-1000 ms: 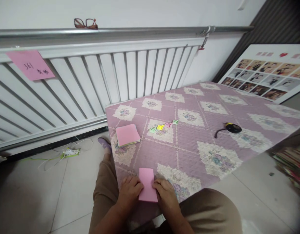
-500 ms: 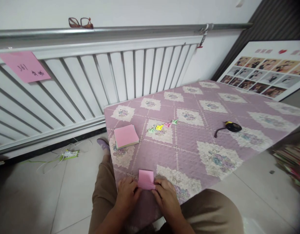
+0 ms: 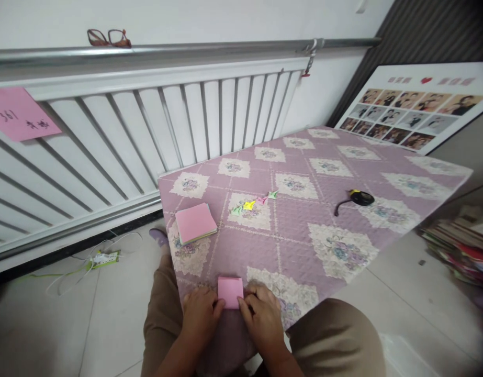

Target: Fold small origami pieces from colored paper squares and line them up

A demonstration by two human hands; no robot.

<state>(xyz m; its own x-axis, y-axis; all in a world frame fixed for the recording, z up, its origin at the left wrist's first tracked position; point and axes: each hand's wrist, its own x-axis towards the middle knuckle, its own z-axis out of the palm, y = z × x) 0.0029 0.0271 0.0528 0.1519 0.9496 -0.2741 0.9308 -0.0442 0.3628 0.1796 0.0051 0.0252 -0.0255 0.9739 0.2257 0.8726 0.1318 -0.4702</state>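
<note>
At the near end of the tabletop (image 3: 294, 246), by its left edge, the folded pink paper (image 3: 231, 291) is lying between both hands. Left hand (image 3: 201, 309) is holding its near-left corner, right hand (image 3: 262, 309) its near-right; fingers are sitting curled, nearly closed, thumbs touching paper. Pressure: can't tell. A thin lip is showing along the far side, so layers may be sitting uneven; pressing like that would risk a skewed crease. Textured cloth (image 3: 188, 184) underneath could be blunting the fold. Farther up the left edge, the paper stack (image 3: 196, 223) is sitting slightly uneven; a brushing forearm could scatter it. Mid-tabletop, small folded papers (image 3: 249, 206) are lying in a row, light enough for a cloth tug to shift. Toward the right edge, a black-and-yellow object (image 3: 362, 198) is resting well apart.
</note>
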